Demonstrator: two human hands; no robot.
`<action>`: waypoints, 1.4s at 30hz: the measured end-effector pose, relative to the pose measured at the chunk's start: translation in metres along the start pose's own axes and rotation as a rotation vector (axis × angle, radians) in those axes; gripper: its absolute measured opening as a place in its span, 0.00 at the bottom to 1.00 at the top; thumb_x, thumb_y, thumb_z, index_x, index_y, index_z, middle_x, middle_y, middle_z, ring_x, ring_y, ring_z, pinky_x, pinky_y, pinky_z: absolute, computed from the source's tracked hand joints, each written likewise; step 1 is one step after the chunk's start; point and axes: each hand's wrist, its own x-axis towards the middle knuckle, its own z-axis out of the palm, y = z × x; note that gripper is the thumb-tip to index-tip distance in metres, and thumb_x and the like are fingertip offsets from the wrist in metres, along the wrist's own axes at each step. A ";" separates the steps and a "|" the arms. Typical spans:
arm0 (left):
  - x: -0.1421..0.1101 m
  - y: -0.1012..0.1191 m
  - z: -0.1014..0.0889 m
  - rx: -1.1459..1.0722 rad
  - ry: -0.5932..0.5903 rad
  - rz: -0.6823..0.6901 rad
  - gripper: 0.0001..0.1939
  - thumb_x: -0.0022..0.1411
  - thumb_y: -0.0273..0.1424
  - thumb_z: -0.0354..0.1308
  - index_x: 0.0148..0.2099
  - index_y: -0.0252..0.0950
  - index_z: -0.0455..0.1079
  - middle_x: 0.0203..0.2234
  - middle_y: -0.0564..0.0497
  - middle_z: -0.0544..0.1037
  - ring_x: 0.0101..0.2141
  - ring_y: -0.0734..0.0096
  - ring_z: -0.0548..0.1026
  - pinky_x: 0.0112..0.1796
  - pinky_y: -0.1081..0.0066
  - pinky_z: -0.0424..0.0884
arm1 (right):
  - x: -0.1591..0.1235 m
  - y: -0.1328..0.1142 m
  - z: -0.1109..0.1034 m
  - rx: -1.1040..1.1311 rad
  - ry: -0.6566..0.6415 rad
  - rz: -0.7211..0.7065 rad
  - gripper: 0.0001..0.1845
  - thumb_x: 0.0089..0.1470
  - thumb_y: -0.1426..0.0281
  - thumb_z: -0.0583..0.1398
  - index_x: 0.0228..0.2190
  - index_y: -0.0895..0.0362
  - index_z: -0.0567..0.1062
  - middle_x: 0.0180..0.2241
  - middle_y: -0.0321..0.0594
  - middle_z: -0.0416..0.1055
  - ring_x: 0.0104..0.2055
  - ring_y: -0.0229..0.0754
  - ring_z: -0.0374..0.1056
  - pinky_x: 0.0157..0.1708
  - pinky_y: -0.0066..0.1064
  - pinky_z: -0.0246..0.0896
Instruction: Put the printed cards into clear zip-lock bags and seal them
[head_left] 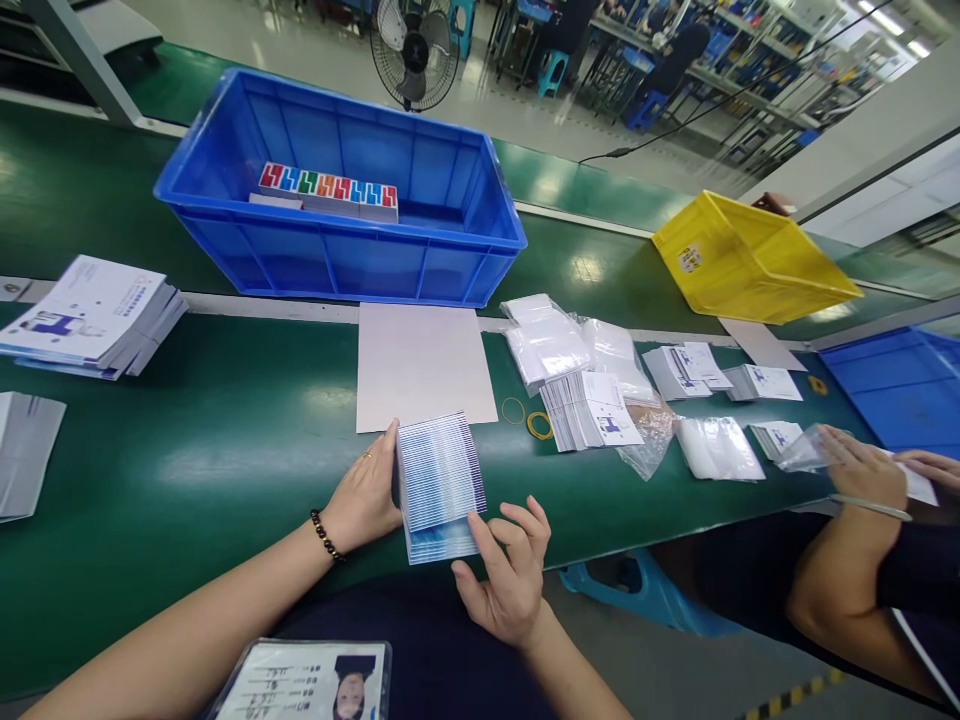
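My left hand (367, 490), with a dark beaded bracelet at the wrist, grips the left side of a fanned stack of blue-and-white leaflets (442, 475). Their edges overlap like steps. The lower part of the stack shows a wider blue face. At its lower right, my right hand (506, 570) has its fingers apart, with the index fingertip at the stack's edge. Just beyond the stack, a blank pale sheet (424, 365) lies on the green table (285, 410). Two rubber bands (539, 426) lie to its right.
A blue crate (345, 245) holding small boxes stands behind. Folded booklets (90, 315) are piled at left; leaflet stacks (592, 410) and clear plastic bags (547, 345) lie at right. A yellow crate (750, 260) is farther back. A co-worker's hands (862, 470) handle a bag at right.
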 end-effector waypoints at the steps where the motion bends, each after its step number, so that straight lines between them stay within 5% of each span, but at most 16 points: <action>1: 0.000 0.000 0.000 -0.002 0.003 0.000 0.52 0.45 0.41 0.61 0.62 0.35 0.30 0.56 0.36 0.54 0.54 0.45 0.57 0.51 0.52 0.58 | 0.001 0.000 0.000 -0.004 -0.005 0.000 0.24 0.50 0.66 0.53 0.51 0.56 0.62 0.28 0.41 0.61 0.41 0.49 0.57 0.47 0.51 0.48; 10: -0.002 -0.003 0.003 0.068 -0.001 0.014 0.52 0.49 0.43 0.57 0.62 0.33 0.25 0.56 0.34 0.54 0.54 0.45 0.56 0.51 0.51 0.59 | 0.001 -0.001 -0.002 0.014 0.026 0.007 0.16 0.49 0.68 0.55 0.42 0.56 0.68 0.28 0.41 0.61 0.41 0.48 0.57 0.47 0.49 0.49; 19: 0.000 -0.002 0.004 0.096 0.043 0.059 0.52 0.48 0.43 0.57 0.62 0.35 0.24 0.56 0.34 0.55 0.53 0.46 0.59 0.48 0.50 0.63 | 0.003 -0.006 0.001 0.038 0.109 0.026 0.08 0.51 0.67 0.54 0.31 0.57 0.71 0.34 0.41 0.73 0.48 0.53 0.57 0.47 0.51 0.49; 34: 0.000 -0.002 0.003 0.145 0.025 0.054 0.51 0.50 0.44 0.56 0.62 0.35 0.23 0.55 0.33 0.55 0.53 0.49 0.59 0.48 0.52 0.63 | 0.000 -0.005 -0.002 0.038 0.105 0.010 0.08 0.50 0.70 0.55 0.31 0.58 0.72 0.32 0.41 0.74 0.47 0.53 0.59 0.47 0.51 0.49; 42: -0.001 -0.002 0.003 0.156 0.025 0.058 0.52 0.49 0.43 0.56 0.62 0.34 0.22 0.55 0.33 0.56 0.53 0.48 0.60 0.48 0.52 0.64 | 0.002 -0.004 0.001 0.021 0.065 0.030 0.12 0.51 0.67 0.54 0.35 0.60 0.71 0.29 0.42 0.66 0.43 0.50 0.58 0.46 0.52 0.49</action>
